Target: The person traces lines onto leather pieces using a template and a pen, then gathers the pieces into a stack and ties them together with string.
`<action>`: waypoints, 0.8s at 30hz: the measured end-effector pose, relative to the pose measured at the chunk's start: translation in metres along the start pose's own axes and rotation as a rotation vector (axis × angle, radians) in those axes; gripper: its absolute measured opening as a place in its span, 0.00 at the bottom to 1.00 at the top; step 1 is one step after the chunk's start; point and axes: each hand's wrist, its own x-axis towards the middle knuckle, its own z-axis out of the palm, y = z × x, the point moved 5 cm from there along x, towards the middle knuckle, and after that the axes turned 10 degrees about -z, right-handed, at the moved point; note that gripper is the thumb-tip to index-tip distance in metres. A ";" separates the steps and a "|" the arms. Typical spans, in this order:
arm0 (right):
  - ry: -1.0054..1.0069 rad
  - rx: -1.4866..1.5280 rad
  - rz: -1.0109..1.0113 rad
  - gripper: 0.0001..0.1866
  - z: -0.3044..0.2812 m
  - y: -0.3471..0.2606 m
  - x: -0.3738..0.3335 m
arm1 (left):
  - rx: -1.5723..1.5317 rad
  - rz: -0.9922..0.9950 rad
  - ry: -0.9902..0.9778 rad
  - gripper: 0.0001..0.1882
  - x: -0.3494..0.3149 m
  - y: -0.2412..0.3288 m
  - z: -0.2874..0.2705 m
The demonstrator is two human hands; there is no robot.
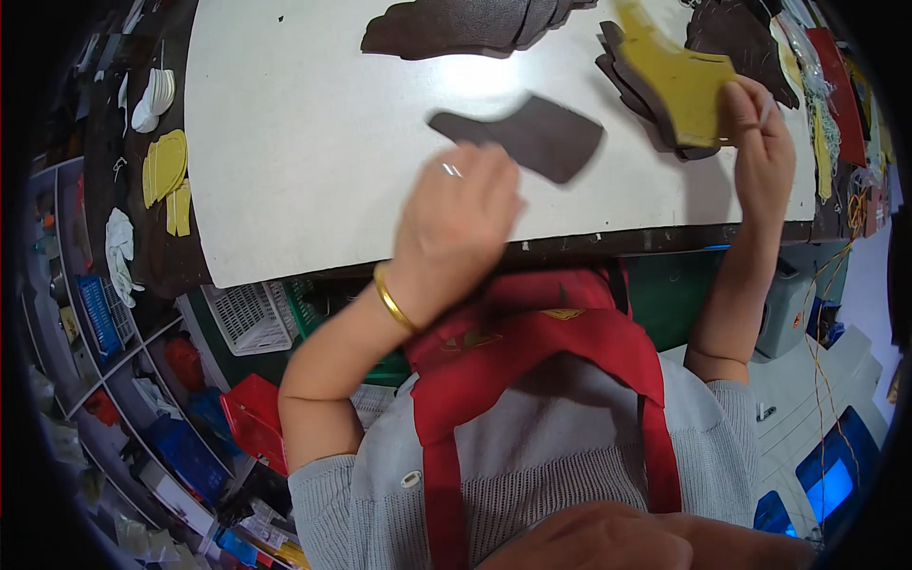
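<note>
My left hand (456, 217), with a ring and a gold bangle on the wrist, grips the near edge of a flat dark brown cut piece (543, 135) held just over the white table top (294, 142). My right hand (760, 133) pinches a yellow boot-shaped cut piece (682, 76) by its right end. That piece is raised over a fanned stack of dark brown pieces (635, 84) at the table's far right. The fingers of both hands are closed on their pieces.
Another pile of dark brown pieces (456, 28) lies at the far edge. Yellow pieces (166, 166) and white pieces (152, 95) sit on the dark surface to the left. A white basket (252, 318) and a red bin (255, 418) stand under the table. Clutter lines the right edge (836, 95).
</note>
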 end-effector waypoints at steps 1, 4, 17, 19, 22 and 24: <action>-0.047 -0.027 -0.091 0.14 0.016 -0.019 -0.005 | -0.034 0.005 0.000 0.19 -0.007 0.012 0.002; -0.328 0.101 0.034 0.11 0.063 -0.028 -0.019 | -0.103 -0.006 0.025 0.21 -0.020 0.019 0.004; -0.479 -0.198 -0.147 0.12 0.105 -0.042 -0.032 | -0.095 -0.101 0.001 0.28 -0.028 0.018 0.010; -0.460 -0.245 -0.187 0.12 0.105 -0.042 -0.031 | -0.073 -0.082 0.032 0.26 -0.027 0.017 0.012; -0.537 -0.236 -0.093 0.14 0.097 -0.034 -0.024 | -0.009 -0.027 0.084 0.21 -0.021 0.013 0.009; -0.496 -0.035 -0.037 0.17 0.082 -0.024 -0.021 | 0.028 0.014 0.104 0.19 -0.013 0.012 0.003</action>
